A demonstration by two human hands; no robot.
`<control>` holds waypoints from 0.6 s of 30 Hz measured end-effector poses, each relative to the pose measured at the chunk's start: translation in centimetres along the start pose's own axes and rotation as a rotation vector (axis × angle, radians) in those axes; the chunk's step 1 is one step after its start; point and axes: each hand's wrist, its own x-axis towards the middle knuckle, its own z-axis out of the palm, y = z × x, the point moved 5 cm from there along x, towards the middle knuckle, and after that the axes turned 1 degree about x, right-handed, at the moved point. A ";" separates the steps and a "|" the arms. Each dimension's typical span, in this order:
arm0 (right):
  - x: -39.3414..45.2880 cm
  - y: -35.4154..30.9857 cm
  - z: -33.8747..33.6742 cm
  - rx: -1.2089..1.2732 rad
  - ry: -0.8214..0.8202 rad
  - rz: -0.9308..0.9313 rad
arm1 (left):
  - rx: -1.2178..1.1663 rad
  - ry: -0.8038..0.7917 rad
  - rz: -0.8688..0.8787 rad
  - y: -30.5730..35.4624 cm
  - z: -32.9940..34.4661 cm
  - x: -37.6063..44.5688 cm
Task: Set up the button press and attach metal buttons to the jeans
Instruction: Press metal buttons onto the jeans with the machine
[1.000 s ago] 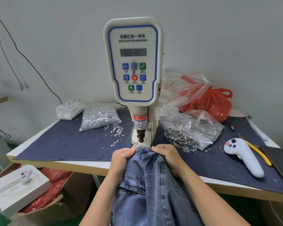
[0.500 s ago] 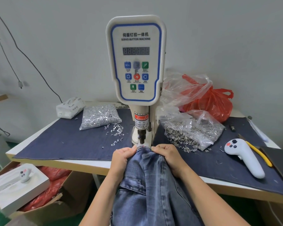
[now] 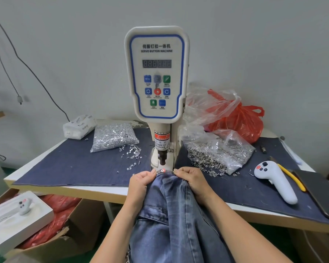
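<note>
Both the left hand and right hand pinch the faded blue denim jeans waistband under the white servo button press, where a red-lit silver button seems already set, with further buttons probably remaining.

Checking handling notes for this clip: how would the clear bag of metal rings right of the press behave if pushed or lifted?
The bag of rings is thin, open plastic, so it would likely sag. Rings already lie spilled at its mouth; more would probably scatter. Probably heavy for its size.

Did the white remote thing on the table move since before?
No. The white controller lies in the same spot beside the yellow-handled tool, on the dark cloth right of the machine. Only the camera view shifted slightly.
</note>
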 end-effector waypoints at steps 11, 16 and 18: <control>-6.7 -4.2 2.1 -0.453 -0.137 -0.293 | 0.610 -0.293 0.232 3.9 1.9 -6.5; -7.3 -4.5 1.7 -0.328 -0.173 -0.200 | 0.657 -0.262 0.293 4.6 2.8 -7.1; -7.4 -4.4 1.6 -0.261 -0.255 -0.115 | 0.596 -0.330 0.269 4.5 3.3 -7.6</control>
